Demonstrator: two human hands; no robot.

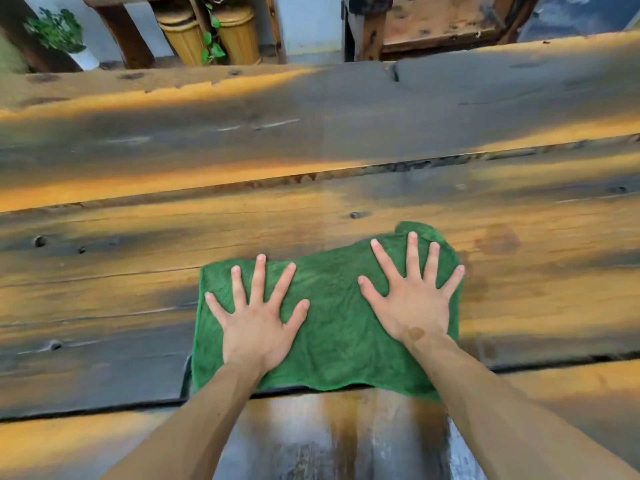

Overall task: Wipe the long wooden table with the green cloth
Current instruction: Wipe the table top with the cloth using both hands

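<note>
Table edges: the table (346, 133) runs left to right across the whole view; its far edge lies along the top, with a notch near the middle right. Dark gaps separate the long planks.
Open room: bare plank surface extends to the left, to the right and ahead of the cloth.
Cloth position: the green cloth (332, 317) lies flat on the middle plank, slightly right of centre, its near edge reaching the gap to the nearest plank. Its far right corner is bunched upward.
Left hand: the left hand (258, 317) is pressed palm-down on the left half of the cloth, fingers spread wide and straight, gripping nothing.
Right hand: the right hand (414, 299) is pressed palm-down on the right half of the cloth, fingers fanned apart, fingertips close to the far and right edges.
Surface: worn, knotted wood in orange and grey tones. A glossy band shows on the nearest plank between the forearms.
Room: beyond the far edge stand two woven baskets (211, 32), a potted plant (59, 32) at the left and a wooden frame (440, 22) at the right.
</note>
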